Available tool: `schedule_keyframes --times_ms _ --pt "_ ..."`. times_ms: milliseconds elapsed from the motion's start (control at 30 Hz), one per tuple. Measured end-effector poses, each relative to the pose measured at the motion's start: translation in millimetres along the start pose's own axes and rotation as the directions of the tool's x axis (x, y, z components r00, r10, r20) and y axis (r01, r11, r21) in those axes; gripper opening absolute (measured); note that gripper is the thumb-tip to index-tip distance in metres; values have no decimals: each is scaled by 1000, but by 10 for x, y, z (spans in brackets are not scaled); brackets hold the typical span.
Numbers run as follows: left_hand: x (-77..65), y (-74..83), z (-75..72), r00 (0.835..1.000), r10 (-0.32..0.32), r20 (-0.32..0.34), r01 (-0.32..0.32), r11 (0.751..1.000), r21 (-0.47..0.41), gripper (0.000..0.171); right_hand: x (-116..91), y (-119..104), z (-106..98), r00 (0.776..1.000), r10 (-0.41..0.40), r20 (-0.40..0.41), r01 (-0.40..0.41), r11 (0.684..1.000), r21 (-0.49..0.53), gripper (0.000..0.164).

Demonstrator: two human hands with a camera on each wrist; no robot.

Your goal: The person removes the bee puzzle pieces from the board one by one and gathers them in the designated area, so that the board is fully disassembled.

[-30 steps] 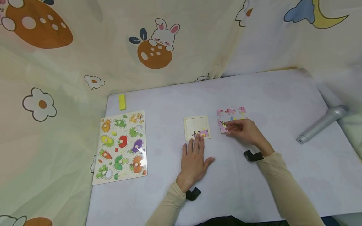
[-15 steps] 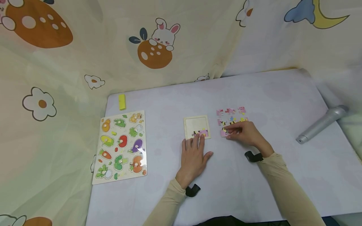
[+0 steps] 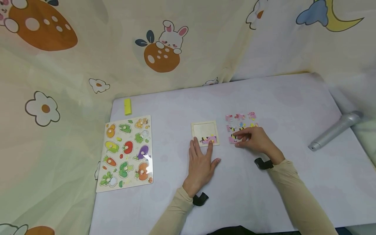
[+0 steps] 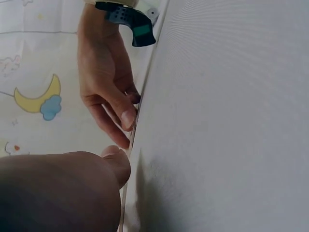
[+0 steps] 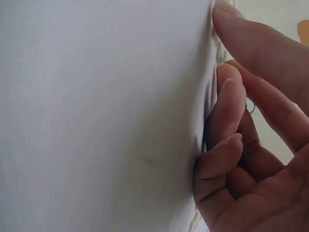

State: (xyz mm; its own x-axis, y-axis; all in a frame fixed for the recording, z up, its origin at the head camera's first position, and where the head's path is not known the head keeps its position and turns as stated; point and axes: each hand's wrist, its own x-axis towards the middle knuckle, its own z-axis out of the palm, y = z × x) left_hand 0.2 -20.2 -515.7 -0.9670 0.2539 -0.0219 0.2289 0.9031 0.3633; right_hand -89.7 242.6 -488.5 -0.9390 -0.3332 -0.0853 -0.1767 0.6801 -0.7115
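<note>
In the head view, a small cream puzzle frame lies mid-table, with pink and yellow pieces along its near edge. My left hand lies flat, straight fingertips spread at the frame's near side. To the right, loose pink puzzle pieces are laid out in rows. My right hand holds the near-left puzzle piece between thumb and index finger, and covers part of the near row. The right wrist view shows its curled fingers low against the white tabletop.
A vegetable peg puzzle board lies on the left, with a yellow block behind it. On the right is a grey cylindrical object. A printed curtain hangs beyond the table's far edge.
My right hand has drawn the near-left piece slightly toward me, widening its gap from the middle row. My left fingers have spread apart at the frame's near edge.
</note>
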Motion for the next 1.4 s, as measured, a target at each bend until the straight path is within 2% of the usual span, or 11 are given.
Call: schedule_keyframes --times_ms 167,333,633,767,900,1133,1400 --pt "-3 -3 9 1000 -1 22 0 999 40 76 38 -19 20 997 -63 -40 64 998 17 32" --pt "-3 -19 25 999 6 35 -9 996 87 79 155 -161 89 993 -98 -64 102 993 65 27" --pt "3 -43 19 999 24 40 -29 993 114 80 453 -546 335 985 -169 24 167 984 64 25" --pt "2 -43 12 998 25 51 -30 993 112 80 557 -673 454 986 -141 93 135 989 60 30" --pt "-6 -38 8 998 28 51 -33 993 109 76 624 -762 527 986 -91 138 93 996 -6 31" --pt "-9 -45 11 999 34 42 -38 995 95 72 680 -845 556 987 -18 157 33 995 -89 20" --pt "-24 -42 -3 998 37 45 -41 994 102 72 698 -913 567 983 25 180 0 990 -140 23"
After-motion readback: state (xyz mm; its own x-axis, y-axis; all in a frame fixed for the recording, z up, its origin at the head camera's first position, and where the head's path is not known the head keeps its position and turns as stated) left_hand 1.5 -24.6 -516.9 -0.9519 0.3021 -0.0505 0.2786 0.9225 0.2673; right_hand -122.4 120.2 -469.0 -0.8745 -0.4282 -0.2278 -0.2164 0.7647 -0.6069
